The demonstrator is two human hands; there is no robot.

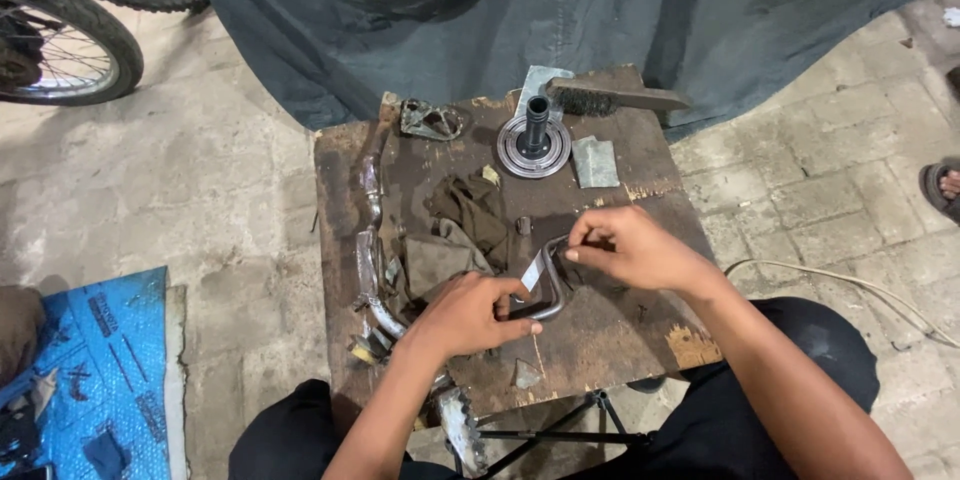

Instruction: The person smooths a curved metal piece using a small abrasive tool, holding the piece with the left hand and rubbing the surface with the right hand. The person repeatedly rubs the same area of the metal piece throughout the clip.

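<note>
Left hand: the left hand (468, 312) lies knuckles-up on the worktop (640, 325), fingers curled shut around the near corner of a bent metal bracket (548, 290); it pins that part down.
Right hand: the right hand (634, 248) comes in from 3 o'clock, thumb and fingertips pinched closed on the top end of a pale strip (535, 269) that slants down across the bracket.
Bracket: dark grey, squared loop shape, flat on the wood just below the middle of the worktop, between the two hands and touching both.
Worktop: a worn, stained brown wooden board on a folding metal stand; edges chipped.
At 12 o'clock of the hands: a round flanged metal hub (534, 143) with an upright tube; behind it a wire brush (612, 96) with a wooden handle; just beside the hub at 3 o'clock, a small grey plate (596, 162).
At 10 o'clock: a crumpled brown rag (468, 215); beyond it a small cast metal piece (431, 121).
At 9 o'clock: a long curved chrome part (368, 265) along the board's left edge.
Around: paved floor; a dark tarpaulin (560, 10) behind; a wheel (60, 45) at top left; a blue sheet (95, 360) at lower left.
</note>
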